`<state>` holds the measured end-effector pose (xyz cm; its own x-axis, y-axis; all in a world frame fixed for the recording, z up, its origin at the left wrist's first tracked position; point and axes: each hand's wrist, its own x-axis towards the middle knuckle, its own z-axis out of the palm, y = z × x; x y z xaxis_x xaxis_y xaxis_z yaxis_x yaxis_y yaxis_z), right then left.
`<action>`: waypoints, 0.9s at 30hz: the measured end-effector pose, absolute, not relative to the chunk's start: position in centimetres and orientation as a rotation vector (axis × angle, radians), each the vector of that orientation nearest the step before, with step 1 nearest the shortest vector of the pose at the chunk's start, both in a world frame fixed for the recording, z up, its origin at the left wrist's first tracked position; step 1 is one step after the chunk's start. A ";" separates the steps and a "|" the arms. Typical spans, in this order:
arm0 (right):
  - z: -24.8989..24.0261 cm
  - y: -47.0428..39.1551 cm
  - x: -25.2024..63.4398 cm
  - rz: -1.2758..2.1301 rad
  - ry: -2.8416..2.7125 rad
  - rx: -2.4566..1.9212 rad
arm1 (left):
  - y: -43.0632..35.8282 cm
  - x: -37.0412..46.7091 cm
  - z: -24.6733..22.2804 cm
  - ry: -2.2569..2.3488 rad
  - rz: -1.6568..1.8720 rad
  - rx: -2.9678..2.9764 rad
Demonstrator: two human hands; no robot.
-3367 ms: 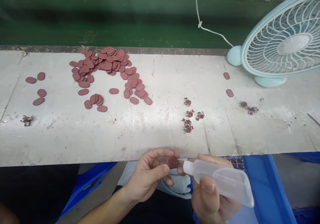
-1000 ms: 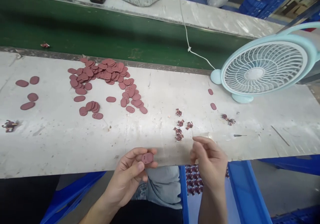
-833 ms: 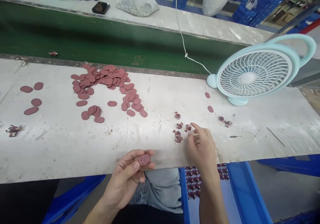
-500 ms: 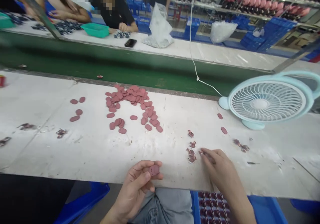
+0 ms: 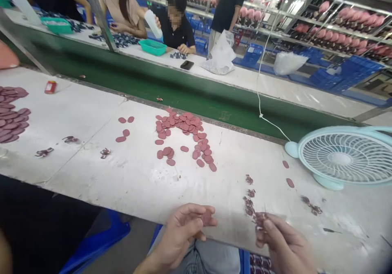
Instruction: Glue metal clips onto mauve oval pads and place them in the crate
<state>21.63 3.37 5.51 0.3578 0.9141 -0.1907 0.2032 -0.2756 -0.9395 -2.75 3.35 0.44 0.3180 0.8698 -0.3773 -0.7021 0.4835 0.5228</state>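
Observation:
My left hand [image 5: 180,237], at the table's near edge, pinches a flat dark-red oval piece [image 5: 207,217] between thumb and fingers. My right hand [image 5: 283,243] is closed on a small dark-red and silvery part [image 5: 260,221] whose exact kind I cannot make out. Just beyond it lie little heaps of similar small parts [image 5: 248,205] on the white table [image 5: 147,192]. Farther off, a loose pile of dark-red ovals [image 5: 186,123] spreads in a rough arch near the far edge.
A pale blue fan [image 5: 339,159] lies to the right, its white cord rising. More ovals [image 5: 12,121] and a red box [image 5: 50,87] are at left. Across a green belt [image 5: 128,88], co-workers sit by green baskets [image 5: 153,47]. A blue crate [image 5: 244,261] shows below the table edge.
The view has swung left and tilted, so the table things appear farther right and lower. My right hand has lifted a small part from beside the heaps. The left still grips its oval.

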 end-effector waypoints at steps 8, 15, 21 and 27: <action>7.5 1.3 13.0 1.313 -0.973 -1.586 | 2.3 -1.7 0.7 0.634 1.058 0.356; 7.0 1.2 14.0 1.271 -1.151 -1.553 | 2.4 -1.2 0.8 0.626 1.045 0.374; 6.5 1.2 15.5 1.246 -1.357 -1.511 | 2.2 -0.7 0.9 0.621 1.023 0.373; 6.6 1.2 15.5 1.356 -1.185 -1.533 | 2.2 0.1 1.5 0.696 1.007 0.354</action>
